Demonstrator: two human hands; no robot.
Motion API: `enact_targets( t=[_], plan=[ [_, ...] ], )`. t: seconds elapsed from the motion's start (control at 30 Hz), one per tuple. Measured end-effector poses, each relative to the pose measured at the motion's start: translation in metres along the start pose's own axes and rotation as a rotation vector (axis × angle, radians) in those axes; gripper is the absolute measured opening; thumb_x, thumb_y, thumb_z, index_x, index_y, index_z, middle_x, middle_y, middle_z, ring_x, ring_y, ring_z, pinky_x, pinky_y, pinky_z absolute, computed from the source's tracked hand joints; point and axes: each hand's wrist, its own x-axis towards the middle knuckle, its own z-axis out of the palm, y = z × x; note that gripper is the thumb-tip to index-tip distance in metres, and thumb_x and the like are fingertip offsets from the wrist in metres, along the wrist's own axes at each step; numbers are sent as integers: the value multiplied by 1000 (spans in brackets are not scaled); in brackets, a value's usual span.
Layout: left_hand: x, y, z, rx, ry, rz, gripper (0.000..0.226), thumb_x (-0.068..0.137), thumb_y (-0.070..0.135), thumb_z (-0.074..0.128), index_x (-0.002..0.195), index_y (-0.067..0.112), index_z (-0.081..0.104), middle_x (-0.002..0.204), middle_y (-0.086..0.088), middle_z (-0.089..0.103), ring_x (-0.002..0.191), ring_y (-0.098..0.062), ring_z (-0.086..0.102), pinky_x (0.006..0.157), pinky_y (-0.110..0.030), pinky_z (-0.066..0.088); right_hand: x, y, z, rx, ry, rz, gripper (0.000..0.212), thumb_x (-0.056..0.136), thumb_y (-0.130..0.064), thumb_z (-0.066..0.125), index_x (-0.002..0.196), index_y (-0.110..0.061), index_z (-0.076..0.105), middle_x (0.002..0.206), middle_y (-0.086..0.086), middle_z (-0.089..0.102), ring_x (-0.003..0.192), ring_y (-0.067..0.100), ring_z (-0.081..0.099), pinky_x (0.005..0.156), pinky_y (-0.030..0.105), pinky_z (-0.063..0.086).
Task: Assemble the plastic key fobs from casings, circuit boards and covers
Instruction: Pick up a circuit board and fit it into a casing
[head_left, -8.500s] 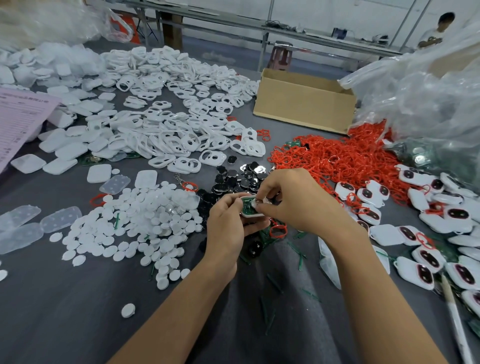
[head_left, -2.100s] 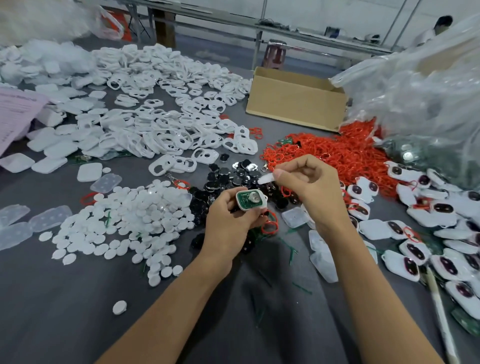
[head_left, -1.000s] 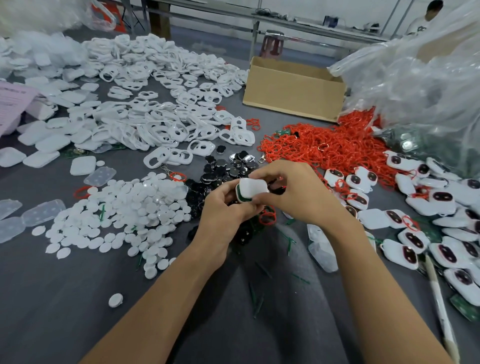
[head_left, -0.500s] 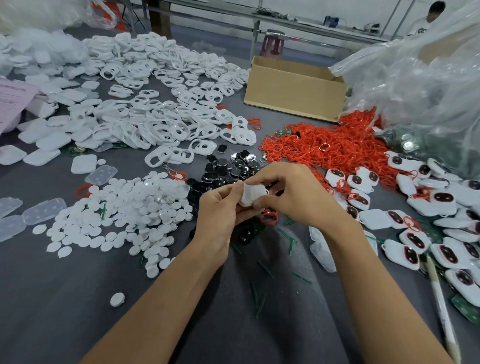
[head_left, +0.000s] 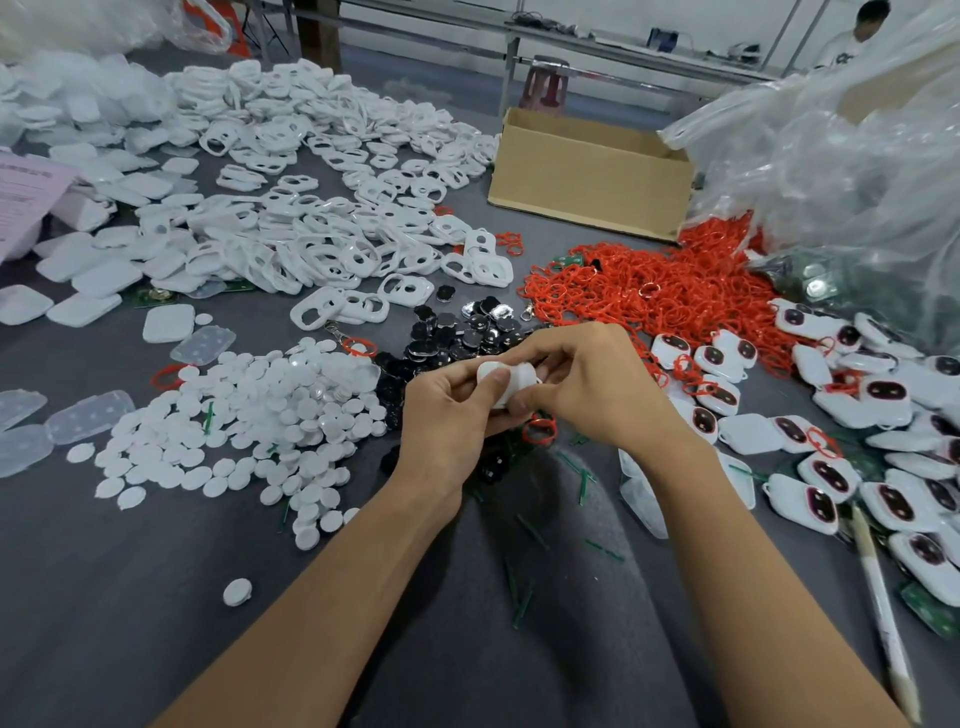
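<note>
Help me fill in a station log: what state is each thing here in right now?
key fob, white casing showing, held off the table by both hands.
left hand, grips the key fob, thumb on top.
right hand, pinches the key fob's other end.
cardboard box, open at the top.
round covers, loose heap.
red rings, tangled heap.
finished fobs, lying loose, some ringed.

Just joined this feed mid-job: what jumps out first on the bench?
Centre frame, the left hand and right hand pinch a small white plastic fob casing. Beyond them to the right lies a bright heap of thin red rings; white plastic frame covers blanket the far left of the grey table.
</note>
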Motion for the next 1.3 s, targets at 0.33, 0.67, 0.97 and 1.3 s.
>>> enact_targets(
  t=[0.33,0.67,0.97,1.3],
  plan=[
    [1,0,2,-103,99,23,16,94,-1,54,92,5,70,78,-6,75,68,-18,72,71,-34,61,2,4,14,257,26,-15,24,78,-11,76,96,-26,75,62,-20,61,52,0,41,55,15,34],
    [-3,-3,3,-70,29,160,27,90,-3,59,81,17,75,86,-6,75,80,-21,72,67,-28,58,0,10,10,702,5,211,13,78,4,70,91,5,70,58,1,64,49,4,52,47,14,38],
    [-3,-5,2,0,78,193,17,92,1,59,93,9,74,89,-8,75,81,-23,73,74,-42,60,1,8,19,756,77,187,8,80,5,68,83,-2,71,54,-2,65,47,3,55,46,14,41],
    [2,-3,0,-88,34,129,23,94,-5,52,107,6,68,94,-9,75,85,-20,73,72,-30,58,-1,6,18,641,-9,165,12,85,-1,66,94,8,66,85,38,64,78,53,62,73,45,44]
  ],
)
